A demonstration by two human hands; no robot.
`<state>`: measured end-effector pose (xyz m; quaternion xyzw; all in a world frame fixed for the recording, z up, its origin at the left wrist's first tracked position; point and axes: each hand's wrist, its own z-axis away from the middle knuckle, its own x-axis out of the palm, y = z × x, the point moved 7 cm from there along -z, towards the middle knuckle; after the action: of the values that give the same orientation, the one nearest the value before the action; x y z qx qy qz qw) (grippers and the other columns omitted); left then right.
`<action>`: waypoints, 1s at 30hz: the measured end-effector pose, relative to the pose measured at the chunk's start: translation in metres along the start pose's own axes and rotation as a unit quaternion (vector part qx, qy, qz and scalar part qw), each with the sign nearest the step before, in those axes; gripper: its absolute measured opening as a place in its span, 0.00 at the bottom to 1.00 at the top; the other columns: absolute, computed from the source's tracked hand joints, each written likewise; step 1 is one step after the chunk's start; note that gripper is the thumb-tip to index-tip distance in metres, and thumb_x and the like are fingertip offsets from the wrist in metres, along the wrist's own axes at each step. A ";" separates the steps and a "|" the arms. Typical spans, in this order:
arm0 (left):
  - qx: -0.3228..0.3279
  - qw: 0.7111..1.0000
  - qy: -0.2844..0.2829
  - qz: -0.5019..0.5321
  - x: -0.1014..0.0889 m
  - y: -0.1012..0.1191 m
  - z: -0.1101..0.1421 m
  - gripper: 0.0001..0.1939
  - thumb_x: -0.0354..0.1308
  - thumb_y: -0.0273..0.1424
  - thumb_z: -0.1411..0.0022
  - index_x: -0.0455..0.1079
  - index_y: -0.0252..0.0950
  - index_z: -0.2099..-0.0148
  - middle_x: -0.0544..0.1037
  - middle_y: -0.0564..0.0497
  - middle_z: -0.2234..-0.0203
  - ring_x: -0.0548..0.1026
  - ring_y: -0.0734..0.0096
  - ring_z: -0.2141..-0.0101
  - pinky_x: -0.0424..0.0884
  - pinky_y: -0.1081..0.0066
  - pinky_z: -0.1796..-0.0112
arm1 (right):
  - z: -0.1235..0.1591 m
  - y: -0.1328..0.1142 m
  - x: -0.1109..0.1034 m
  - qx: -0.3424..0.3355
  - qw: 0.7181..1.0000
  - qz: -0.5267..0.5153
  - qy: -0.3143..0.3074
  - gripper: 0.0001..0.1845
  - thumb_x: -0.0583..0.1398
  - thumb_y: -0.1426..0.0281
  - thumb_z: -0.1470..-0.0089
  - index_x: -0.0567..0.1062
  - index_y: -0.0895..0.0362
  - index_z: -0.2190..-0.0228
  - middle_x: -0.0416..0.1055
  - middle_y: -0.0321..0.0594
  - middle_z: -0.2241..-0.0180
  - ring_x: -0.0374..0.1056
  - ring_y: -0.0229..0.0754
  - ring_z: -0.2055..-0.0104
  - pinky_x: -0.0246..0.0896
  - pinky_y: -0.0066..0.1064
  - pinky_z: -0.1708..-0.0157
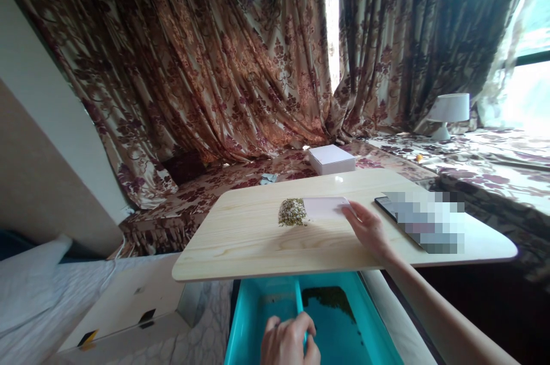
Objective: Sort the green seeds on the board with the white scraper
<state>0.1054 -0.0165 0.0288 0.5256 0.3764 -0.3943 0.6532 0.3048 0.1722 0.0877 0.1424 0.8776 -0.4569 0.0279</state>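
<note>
My right hand (365, 224) pinches the right end of a pale, flat, rectangular card (324, 208) at the wooden tabletop (240, 239). At the card's left end lies a small heap of green and whitish grains (293, 211), with a few loose bits beside it. Whether the card rests flat or is slightly raised, I cannot tell. Low in the view, my left hand (290, 339) is curled over the divider (299, 296) of a turquoise bin (247, 319). Dark green grains (329, 298) lie in the bin's right compartment.
A phone or tablet (387, 208), partly blurred out, lies on the tabletop's right. Behind the table are a white box (330, 156) and a white lamp (453, 108). A large white case (129, 302) sits at lower left. Patterned curtains (215, 67) hang behind.
</note>
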 end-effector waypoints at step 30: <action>-0.003 1.000 0.005 -0.003 -0.001 0.000 0.002 0.17 0.47 0.24 0.45 0.73 0.45 0.61 0.78 0.55 0.68 0.72 0.66 0.61 0.60 0.70 0.55 | 0.003 0.001 -0.002 0.023 1.000 -0.016 -0.012 0.16 0.59 0.57 0.49 0.77 0.55 0.65 0.80 0.43 0.67 0.74 0.49 0.63 0.69 0.37 0.63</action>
<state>0.1054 -0.0187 0.0299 0.5246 0.3821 -0.3927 0.6516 0.3067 0.1696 0.0855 0.1232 0.8686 -0.4792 0.0276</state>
